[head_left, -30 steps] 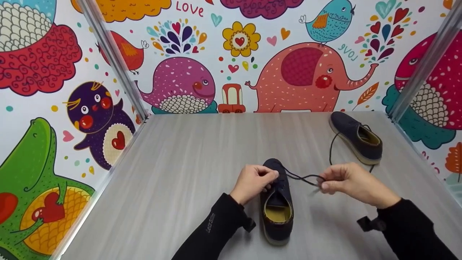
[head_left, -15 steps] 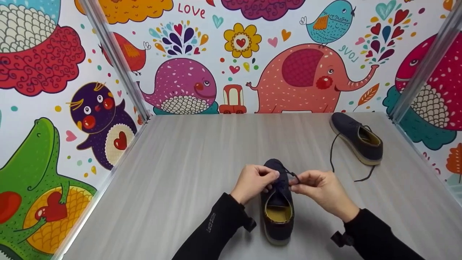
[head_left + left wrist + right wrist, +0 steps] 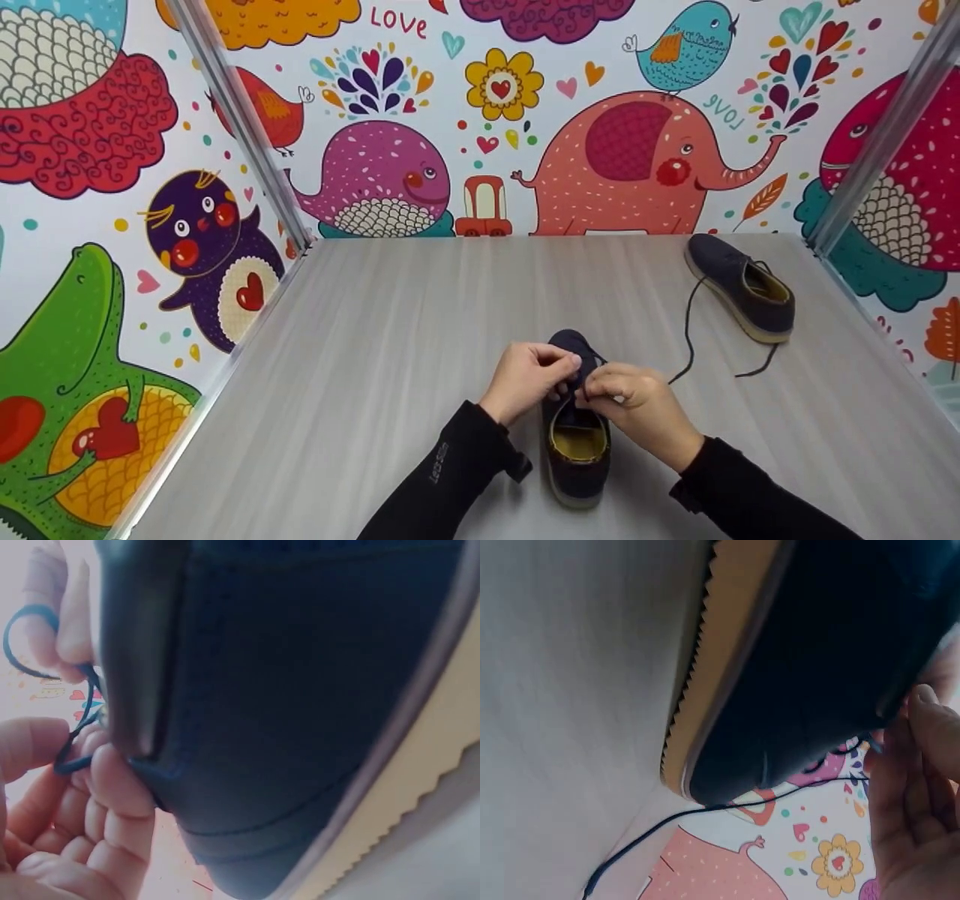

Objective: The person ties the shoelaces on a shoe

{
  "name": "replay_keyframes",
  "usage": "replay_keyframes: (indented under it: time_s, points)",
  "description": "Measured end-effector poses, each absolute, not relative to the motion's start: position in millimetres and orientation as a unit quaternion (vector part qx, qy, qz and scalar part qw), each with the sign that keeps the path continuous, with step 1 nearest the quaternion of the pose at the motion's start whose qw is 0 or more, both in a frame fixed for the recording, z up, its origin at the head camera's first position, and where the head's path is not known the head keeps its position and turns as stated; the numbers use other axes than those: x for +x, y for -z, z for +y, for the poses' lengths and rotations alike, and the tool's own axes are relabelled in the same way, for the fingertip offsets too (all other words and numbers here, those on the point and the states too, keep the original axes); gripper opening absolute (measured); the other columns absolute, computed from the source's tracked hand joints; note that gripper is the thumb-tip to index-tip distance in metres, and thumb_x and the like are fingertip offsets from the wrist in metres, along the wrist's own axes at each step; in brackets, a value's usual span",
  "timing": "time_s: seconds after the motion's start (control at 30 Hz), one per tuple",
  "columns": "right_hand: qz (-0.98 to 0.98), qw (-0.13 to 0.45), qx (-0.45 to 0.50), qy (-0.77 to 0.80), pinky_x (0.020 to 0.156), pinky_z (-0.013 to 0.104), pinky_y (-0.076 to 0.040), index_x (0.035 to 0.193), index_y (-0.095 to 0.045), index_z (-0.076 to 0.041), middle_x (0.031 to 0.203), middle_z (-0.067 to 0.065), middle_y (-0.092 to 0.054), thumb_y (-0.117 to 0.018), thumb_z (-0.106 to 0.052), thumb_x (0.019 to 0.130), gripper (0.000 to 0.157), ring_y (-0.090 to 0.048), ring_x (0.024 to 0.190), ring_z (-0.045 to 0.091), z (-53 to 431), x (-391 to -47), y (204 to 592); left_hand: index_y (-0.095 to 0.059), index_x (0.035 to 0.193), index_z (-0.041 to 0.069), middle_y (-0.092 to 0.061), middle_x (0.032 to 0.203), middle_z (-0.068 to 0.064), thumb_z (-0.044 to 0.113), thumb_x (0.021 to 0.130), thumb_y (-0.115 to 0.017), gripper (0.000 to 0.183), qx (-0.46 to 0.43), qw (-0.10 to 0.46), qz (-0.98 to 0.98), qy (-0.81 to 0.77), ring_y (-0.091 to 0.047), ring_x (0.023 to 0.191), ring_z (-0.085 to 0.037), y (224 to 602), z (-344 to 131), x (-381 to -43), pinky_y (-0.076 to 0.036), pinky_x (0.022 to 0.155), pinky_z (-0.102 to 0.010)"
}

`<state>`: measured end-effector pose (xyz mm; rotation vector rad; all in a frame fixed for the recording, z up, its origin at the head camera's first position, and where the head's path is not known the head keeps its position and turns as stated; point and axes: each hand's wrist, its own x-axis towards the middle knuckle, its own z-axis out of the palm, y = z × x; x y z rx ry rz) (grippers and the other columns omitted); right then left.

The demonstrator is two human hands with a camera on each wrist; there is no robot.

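A dark navy lace-up shoe (image 3: 577,480) stands on the table in the middle of the head view, toe pointing away. My left hand (image 3: 525,381) is at the left of its lacing, thumb and index finger pinching a dark shoelace (image 3: 73,765). Across the tongue my right hand (image 3: 637,401) pinches lace too, its fingertips close to the left ones. In the left wrist view a lace loop (image 3: 6,641) bows out beside the right fingers (image 3: 75,637). The right wrist view has the right hand (image 3: 911,795) against the shoe's upper (image 3: 795,682).
A matching shoe (image 3: 739,289) lies at the back right, with loose lace ends (image 3: 688,322) trailing toward the right hand. The grey wood-grain table (image 3: 375,337) is walled by panels printed with cartoon animals (image 3: 615,165) and metal posts (image 3: 247,127).
My right hand has moved left, bringing its lace from out beside the shoe to over the tongue. The left hand stays in place. The other shoe has not moved.
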<state>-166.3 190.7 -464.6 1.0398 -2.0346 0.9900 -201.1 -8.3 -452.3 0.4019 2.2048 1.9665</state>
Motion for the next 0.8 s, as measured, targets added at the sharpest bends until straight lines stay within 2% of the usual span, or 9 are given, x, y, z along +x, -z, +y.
replay_keyframes:
  time_s: [0.17,0.33,0.47,0.6,0.8]
  points:
    - [-0.788,0.337,0.353,-0.375,0.070,0.012,-0.056,0.078,-0.077,-0.013,0.084,-0.003,-0.075,-0.096,0.011,0.063,0.034,-0.071,0.072,0.010,186,-165,467,-0.082,0.096,0.001,-0.069,0.068,0.002,0.020,0.099,-0.078,0.020,0.141,0.076,0.746,-0.646,-0.061,0.058,-0.007,453,-8,-200,-0.050,0.053,-0.019]
    - [-0.807,0.322,0.257,-0.423,0.061,0.010,-0.048,0.076,-0.079,-0.013,0.079,-0.003,-0.078,-0.096,0.008,0.066,0.028,-0.063,0.070,-0.001,182,-161,470,-0.080,0.094,0.003,-0.076,0.073,-0.009,0.021,0.101,-0.075,0.019,0.153,0.072,0.758,-0.630,-0.062,0.057,-0.007,453,-7,-200,-0.050,0.053,-0.019]
    - [-0.819,0.269,0.181,-0.473,0.061,0.011,-0.049,0.079,-0.082,-0.015,0.077,-0.003,-0.079,-0.095,0.004,0.070,0.025,-0.063,0.071,-0.004,180,-158,471,-0.078,0.093,0.003,-0.078,0.078,-0.015,0.019,0.101,-0.073,0.019,0.155,0.071,0.759,-0.629,-0.062,0.057,-0.008,452,-6,-199,-0.051,0.054,-0.018]
    - [-0.833,0.198,0.152,-0.495,0.061,0.016,-0.049,0.084,-0.081,-0.017,0.079,-0.005,-0.079,-0.094,0.000,0.075,0.023,-0.061,0.068,-0.002,184,-157,469,-0.078,0.094,0.003,-0.078,0.079,-0.013,0.019,0.102,-0.073,0.018,0.145,0.071,0.758,-0.631,-0.062,0.058,-0.008,452,-6,-198,-0.052,0.055,-0.019]
    - [-0.855,0.151,0.164,-0.469,0.068,0.021,-0.053,0.101,-0.080,-0.008,0.093,0.003,-0.080,-0.081,0.002,0.090,0.015,-0.063,0.078,0.002,194,-161,464,-0.078,0.094,0.005,-0.078,0.080,-0.008,0.019,0.102,-0.073,0.017,0.137,0.063,0.763,-0.628,-0.060,0.060,-0.008,452,-5,-197,-0.051,0.056,-0.018]
